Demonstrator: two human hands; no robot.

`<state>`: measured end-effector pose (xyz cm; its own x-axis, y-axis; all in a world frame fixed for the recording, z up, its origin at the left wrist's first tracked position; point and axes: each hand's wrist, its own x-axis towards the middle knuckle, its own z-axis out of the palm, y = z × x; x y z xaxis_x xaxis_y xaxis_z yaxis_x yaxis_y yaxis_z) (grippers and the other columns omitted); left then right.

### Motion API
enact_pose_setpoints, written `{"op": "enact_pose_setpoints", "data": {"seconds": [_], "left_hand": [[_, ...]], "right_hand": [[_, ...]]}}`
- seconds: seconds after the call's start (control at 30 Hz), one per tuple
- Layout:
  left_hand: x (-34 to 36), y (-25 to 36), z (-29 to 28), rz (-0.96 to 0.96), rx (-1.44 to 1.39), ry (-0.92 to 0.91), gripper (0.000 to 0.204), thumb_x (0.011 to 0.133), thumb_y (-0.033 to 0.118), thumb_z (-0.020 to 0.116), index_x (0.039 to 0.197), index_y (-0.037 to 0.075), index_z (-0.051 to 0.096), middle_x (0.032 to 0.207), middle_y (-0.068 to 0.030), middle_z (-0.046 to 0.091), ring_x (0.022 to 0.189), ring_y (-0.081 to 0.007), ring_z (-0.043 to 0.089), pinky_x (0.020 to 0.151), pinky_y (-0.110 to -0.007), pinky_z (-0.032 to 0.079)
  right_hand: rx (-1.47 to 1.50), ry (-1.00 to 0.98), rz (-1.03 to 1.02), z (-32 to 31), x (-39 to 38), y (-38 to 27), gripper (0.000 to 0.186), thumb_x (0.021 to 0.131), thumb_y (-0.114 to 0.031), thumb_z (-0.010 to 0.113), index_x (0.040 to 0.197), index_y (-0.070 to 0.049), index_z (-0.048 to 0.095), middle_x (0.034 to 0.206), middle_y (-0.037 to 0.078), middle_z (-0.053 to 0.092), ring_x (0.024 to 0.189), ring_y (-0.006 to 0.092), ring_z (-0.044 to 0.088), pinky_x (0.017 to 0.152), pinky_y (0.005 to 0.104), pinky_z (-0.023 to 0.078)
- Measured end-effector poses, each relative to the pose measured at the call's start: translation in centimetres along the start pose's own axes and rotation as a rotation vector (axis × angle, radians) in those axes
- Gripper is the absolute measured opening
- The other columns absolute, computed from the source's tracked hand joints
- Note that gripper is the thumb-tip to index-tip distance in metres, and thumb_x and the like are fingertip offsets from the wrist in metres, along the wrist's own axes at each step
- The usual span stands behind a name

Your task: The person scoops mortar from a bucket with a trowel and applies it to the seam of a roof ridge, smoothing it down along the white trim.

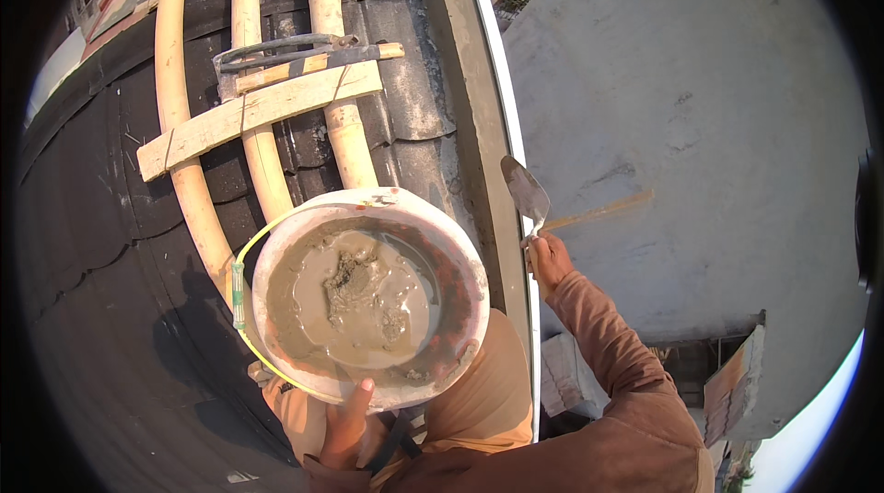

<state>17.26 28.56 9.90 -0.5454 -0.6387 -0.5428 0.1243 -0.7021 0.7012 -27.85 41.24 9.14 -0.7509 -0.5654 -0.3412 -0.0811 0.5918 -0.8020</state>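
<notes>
Right fingers (pixel 541 256) grip trowel (pixel 527 192), left fingers (pixel 355 401) touch bucket (pixel 475 286)

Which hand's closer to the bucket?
Left. The left hand is at the bucket's near rim, thumb against it; the right hand is apart, off to the bucket's right, gripping the trowel.

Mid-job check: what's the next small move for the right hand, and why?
I'd probably bring the trowel in the right hand leftward to the bucket and scoop some of the wet grey mix. The blade shows no heaped load, the bucket's mouth is open close by, and the left hand is at its near rim, perhaps steadying it.
</notes>
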Motion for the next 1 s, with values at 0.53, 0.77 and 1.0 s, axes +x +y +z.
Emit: {"op": "enact_pose_setpoints", "data": {"seconds": [0.53, 0.77, 1.0], "left_hand": [[-1.2, 2.1, 2.6, 0.007, -0.176, -0.048, 0.063, 0.097, 0.020, 0.066, 0.151, 0.005, 0.037, 0.142, -0.0145, 0.053, 0.132, -0.0325, 0.055, 0.111, -0.053, 0.046], [-1.2, 1.9, 2.7, 0.022, -0.085, -0.138, 0.065, 0.099, 0.031, 0.060, 0.152, 0.002, 0.036, 0.149, -0.0173, 0.049, 0.137, -0.0364, 0.050, 0.114, -0.057, 0.042], [0.6, 0.5, 2.0, -0.019, -0.100, -0.200, 0.067, 0.100, 0.033, 0.059, 0.154, 0.001, 0.034, 0.150, -0.0175, 0.050, 0.135, -0.0375, 0.053, 0.112, -0.058, 0.044]], "right_hand": [[0.846, -0.073, 0.285, 8.9, 6.1, 3.2, 0.045, 0.105, -0.042, 0.045, 0.095, -0.003, 0.066, 0.065, 0.005, 0.057, 0.051, 0.0179, 0.053, 0.049, 0.0361, 0.046], [0.791, -0.144, 0.154, 9.6, 6.3, -0.7, 0.044, 0.106, -0.040, 0.043, 0.096, -0.003, 0.066, 0.066, 0.005, 0.059, 0.050, 0.0165, 0.054, 0.050, 0.0334, 0.046], [0.766, -0.068, 0.071, 10.2, 14.9, -6.2, 0.045, 0.107, -0.040, 0.048, 0.090, -0.003, 0.067, 0.066, 0.007, 0.060, 0.049, 0.0191, 0.055, 0.051, 0.0355, 0.047]]}}
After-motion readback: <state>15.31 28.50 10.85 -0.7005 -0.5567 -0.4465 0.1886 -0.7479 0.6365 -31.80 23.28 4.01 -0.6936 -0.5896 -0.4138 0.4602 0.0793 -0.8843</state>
